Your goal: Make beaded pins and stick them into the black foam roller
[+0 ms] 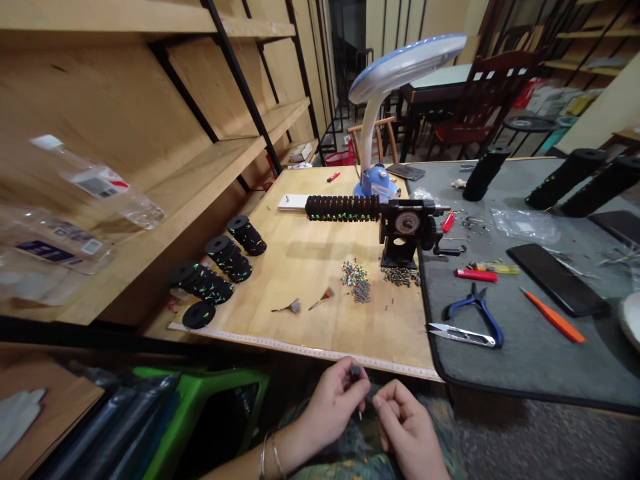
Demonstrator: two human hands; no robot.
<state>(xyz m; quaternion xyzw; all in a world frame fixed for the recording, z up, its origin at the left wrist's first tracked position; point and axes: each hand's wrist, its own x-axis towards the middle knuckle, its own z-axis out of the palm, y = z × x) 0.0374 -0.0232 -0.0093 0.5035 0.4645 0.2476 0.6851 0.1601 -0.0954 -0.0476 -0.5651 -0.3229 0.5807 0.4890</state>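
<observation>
So the wearer had both hands low in the frame, bottom centre, just off the front edge of the pale wooden table (300, 267). The left hand (327, 405) was clamped on a small dark grey piece (355, 371) that poked up between thumb and fingers. A thin pale tip (361, 415) showed below that grip; couldn't tell if it was the same piece. The right hand (406, 427) was right beside it, thumb and fingertips together, but whether anything fine was pinched in there, no idea.

Looked to me like close-up fingertip work on that little piece. Any next move would've needed a light, steady pinch and good lining up between the hands, imo, since something that tiny could slip easily.

Nearest stuff past the hands was a white measuring tape (300, 348) along the table edge. Around mid-frame sat two feathery tufts (295, 306) (327, 293), a pile of multicoloured beads (354, 272) touching some grey metal bits (361, 291), and a black hand-cranked winder (406, 223) with a ridged black roll (343, 208) sticking out leftward. Silver snips (463, 335) and blue-handled pliers (493, 325) lay on the grey mat (525, 363), lower right.
</observation>
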